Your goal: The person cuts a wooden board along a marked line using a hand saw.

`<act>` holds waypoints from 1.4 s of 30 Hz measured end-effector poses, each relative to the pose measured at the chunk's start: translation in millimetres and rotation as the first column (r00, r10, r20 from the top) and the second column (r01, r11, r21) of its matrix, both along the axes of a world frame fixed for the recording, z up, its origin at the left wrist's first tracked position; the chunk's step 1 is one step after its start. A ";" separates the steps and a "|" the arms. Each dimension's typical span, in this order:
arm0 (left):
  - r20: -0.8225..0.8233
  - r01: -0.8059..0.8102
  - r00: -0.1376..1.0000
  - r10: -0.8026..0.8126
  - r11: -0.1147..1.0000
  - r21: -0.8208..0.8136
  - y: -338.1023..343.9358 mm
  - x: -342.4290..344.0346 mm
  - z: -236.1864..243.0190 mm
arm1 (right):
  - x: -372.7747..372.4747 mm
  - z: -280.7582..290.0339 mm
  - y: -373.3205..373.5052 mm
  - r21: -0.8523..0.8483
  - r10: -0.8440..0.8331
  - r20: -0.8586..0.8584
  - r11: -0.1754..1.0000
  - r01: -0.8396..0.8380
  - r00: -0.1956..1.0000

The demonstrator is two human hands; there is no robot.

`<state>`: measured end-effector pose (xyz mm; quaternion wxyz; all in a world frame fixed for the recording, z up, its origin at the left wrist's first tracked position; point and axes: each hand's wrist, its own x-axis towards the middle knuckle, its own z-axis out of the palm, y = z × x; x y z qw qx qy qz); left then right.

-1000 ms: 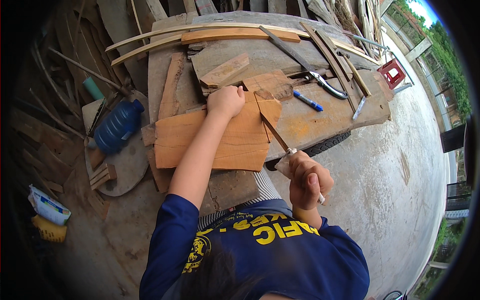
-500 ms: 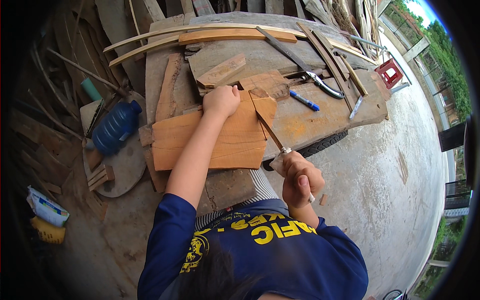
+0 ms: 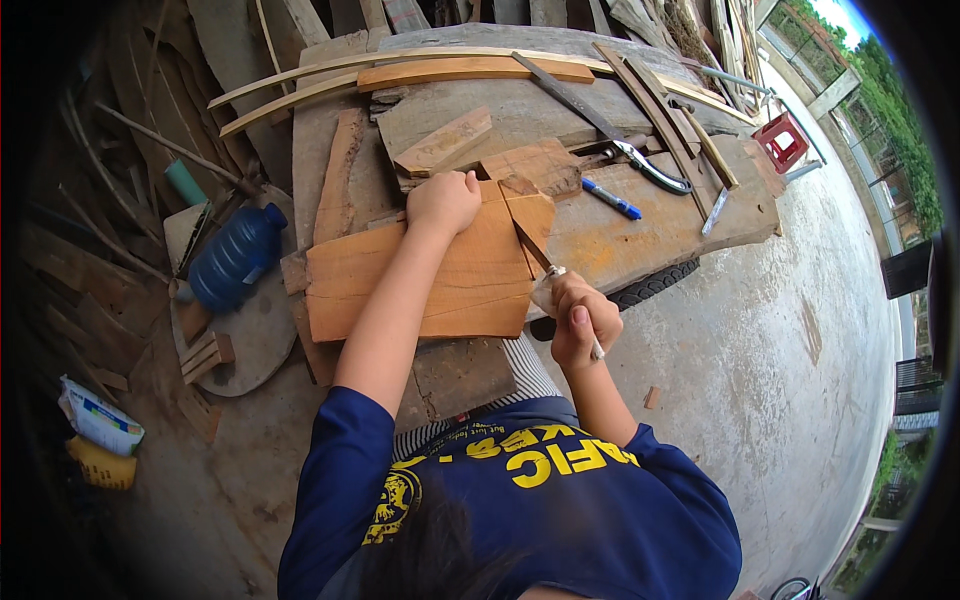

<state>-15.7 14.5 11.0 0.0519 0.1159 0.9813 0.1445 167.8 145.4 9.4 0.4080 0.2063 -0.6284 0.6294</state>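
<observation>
From my remote seat I could make out bold yellow capitals [image 3: 566,461] in slanting rows across the dark blue, short-sleeved fabric shirt [image 3: 600,528] of the person wearing the camera. Beside them stood a round yellow emblem [image 3: 393,506], and above them ran a line of far smaller lettering [image 3: 492,441], only partly legible to me. On the floor at left, I saw print on a white-and-blue plastic bag [image 3: 102,416] and dark marks on a yellow bag [image 3: 103,464] below it, both too small to read.
</observation>
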 end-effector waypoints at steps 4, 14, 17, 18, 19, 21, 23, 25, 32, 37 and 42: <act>-0.015 -0.012 1.000 0.013 1.000 0.027 0.3 1.1 -1.0 | -3.3 -1.2 -3.1 -0.066 0.027 0.002 0.997 -0.027 1.000; -0.020 -0.007 1.000 0.007 1.000 0.016 0.5 0.2 0.0 | -9.9 -6.2 -8.7 0.030 -0.056 -0.077 0.998 0.058 0.995; -0.026 -0.037 0.999 0.037 0.999 0.020 -0.5 1.3 1.4 | -10.6 -3.6 -9.7 0.034 -0.044 -0.003 0.998 0.044 0.999; -0.018 -0.040 0.999 0.040 0.999 0.017 -1.1 0.5 -2.5 | -3.5 5.6 -11.7 -0.009 0.019 0.012 1.000 -0.019 1.000; -0.010 -0.043 0.999 0.043 0.999 0.013 -1.5 -0.5 -6.6 | 3.3 15.7 -12.7 -0.010 0.028 0.009 1.000 -0.028 1.000; -0.003 -0.037 0.999 0.037 0.999 0.005 -2.4 2.5 -2.8 | 15.4 34.0 -12.9 -0.007 0.075 0.084 0.997 -0.074 0.994; 0.006 -0.034 0.999 0.034 0.998 0.046 -1.8 2.4 -3.7 | 15.6 34.2 -12.8 0.005 0.056 0.076 0.998 -0.056 0.996; 0.001 -0.034 0.999 0.034 0.998 0.045 -3.8 -1.2 -4.5 | 13.0 25.4 -13.8 -0.048 0.039 -0.030 0.998 -0.041 0.999; 0.003 0.003 1.000 -0.003 1.000 0.015 -1.1 2.1 1.2 | 3.0 18.0 -18.8 0.239 -0.011 -0.026 0.971 0.017 1.000; -0.002 0.031 1.000 -0.031 0.999 0.042 -2.0 2.4 -1.3 | 23.9 43.4 -9.2 -0.021 0.097 0.063 0.995 -0.096 0.993; -0.001 0.034 0.999 -0.034 0.999 -0.003 0.8 1.6 2.5 | 10.4 14.0 -7.9 -0.026 0.014 -0.042 1.000 -0.015 0.999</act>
